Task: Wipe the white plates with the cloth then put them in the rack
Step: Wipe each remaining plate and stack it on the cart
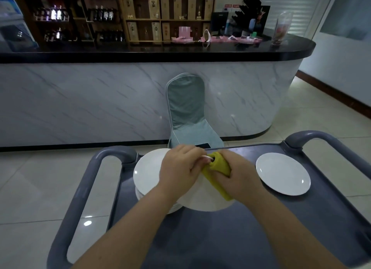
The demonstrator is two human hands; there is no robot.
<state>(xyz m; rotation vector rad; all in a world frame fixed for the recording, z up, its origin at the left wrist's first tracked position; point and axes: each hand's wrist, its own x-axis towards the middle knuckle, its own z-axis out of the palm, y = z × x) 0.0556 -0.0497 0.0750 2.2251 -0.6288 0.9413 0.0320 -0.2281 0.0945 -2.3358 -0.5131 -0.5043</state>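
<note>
Over the stack of white plates (146, 174) on the grey cart (261, 228), the left hand (180, 168) grips the rim of a round white plate (204, 200) and the right hand (239, 177) squeezes the soft yellow cloth (217, 166) against it; the plate looks slippery and easy to break, so hold its rim tight.

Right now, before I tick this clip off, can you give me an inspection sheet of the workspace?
Surface: grey cart top, looped handles at both ends.
Job's things: stack of white plates at left; held plate shifted off the stack; single plate at right; yellow cloth over the held plate's rim; no rack seen.
Clutter: nothing seen.
Hands: left hand grips the held plate's far rim; right hand grips the cloth.
Cables: nothing seen.
Surroundings: covered chair behind the cart, bar counter, shelves of bottles.
</note>
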